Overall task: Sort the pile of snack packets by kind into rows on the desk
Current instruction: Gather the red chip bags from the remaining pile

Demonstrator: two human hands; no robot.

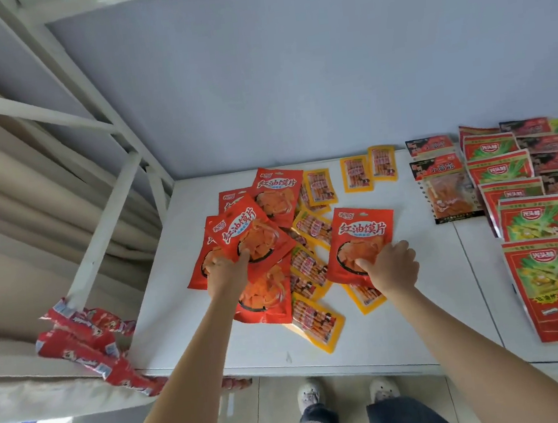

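Left hand [227,273] fingers clamped on tilted red packet [251,238] atop pile [305,260], right hand [392,268] fingers pinching another red packet [360,240] right of pile, white bench [417,300]

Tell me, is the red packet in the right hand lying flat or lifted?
Lifted at its near edge: the right hand pinches the red packet, which overlaps a yellow packet.

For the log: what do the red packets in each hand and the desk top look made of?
Red packets: likely glossy printed plastic film, going by sheen and crinkled edges. Desk top: smooth white board, probably laminate, faintly reflective; core not visible.
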